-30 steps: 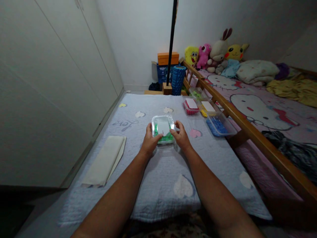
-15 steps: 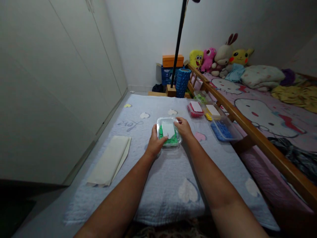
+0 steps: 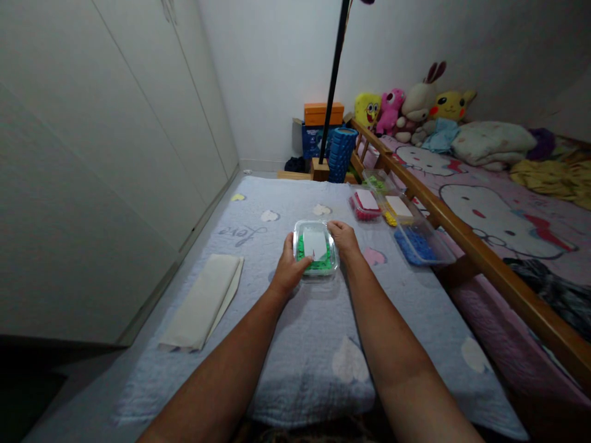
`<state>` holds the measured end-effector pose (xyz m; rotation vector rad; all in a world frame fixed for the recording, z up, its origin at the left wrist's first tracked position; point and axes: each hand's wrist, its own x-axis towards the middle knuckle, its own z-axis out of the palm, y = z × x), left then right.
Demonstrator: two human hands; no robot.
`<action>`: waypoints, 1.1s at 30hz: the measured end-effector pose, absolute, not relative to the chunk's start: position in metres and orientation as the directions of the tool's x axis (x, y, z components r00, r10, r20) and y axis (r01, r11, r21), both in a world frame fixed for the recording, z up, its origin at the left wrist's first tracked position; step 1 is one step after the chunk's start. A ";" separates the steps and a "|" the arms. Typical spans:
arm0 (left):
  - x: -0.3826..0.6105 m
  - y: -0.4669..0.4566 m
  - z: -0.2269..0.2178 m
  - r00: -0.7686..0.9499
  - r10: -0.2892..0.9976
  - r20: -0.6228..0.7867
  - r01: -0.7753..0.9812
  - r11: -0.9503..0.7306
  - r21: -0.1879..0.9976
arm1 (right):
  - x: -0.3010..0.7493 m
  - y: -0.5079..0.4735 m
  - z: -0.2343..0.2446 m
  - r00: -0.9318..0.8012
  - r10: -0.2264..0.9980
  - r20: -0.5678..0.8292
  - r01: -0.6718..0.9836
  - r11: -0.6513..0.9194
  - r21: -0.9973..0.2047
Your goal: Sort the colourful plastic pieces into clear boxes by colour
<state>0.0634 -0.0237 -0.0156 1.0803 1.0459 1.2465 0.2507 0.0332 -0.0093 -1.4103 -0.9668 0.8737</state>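
Grasping a clear box (image 3: 319,243) of green pieces (image 3: 325,265) near frame centre, with left hand (image 3: 290,271) on its left side and right hand (image 3: 345,239) at its upper-right edge; presenting its top upward, long axis unclear.

The clear box (image 3: 322,269) partly hides the left fingers (image 3: 289,243), and the top edge crops the pole (image 3: 333,80).

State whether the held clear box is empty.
Not empty: green pieces show through the clear box; how full it is, I cannot tell.
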 end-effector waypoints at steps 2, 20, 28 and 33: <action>0.064 -0.023 -0.017 0.045 0.999 -0.013 -0.184 0.021 0.983 | 0.250 0.032 -0.010 0.379 0.924 0.057 0.103 0.019 -0.995; 0.064 -0.025 -0.012 0.057 0.998 0.009 -0.159 0.001 0.987 | 0.257 0.025 0.006 0.324 0.884 0.338 0.511 0.138 -0.849; 0.066 -0.023 -0.019 0.070 0.997 0.032 -0.082 -0.026 0.996 | 0.256 0.027 0.007 0.310 0.844 0.438 0.619 0.171 -0.767; 0.065 -0.021 -0.022 0.078 0.997 0.015 -0.111 -0.006 0.994 | 0.259 0.027 0.005 0.290 0.865 0.410 0.618 0.158 -0.770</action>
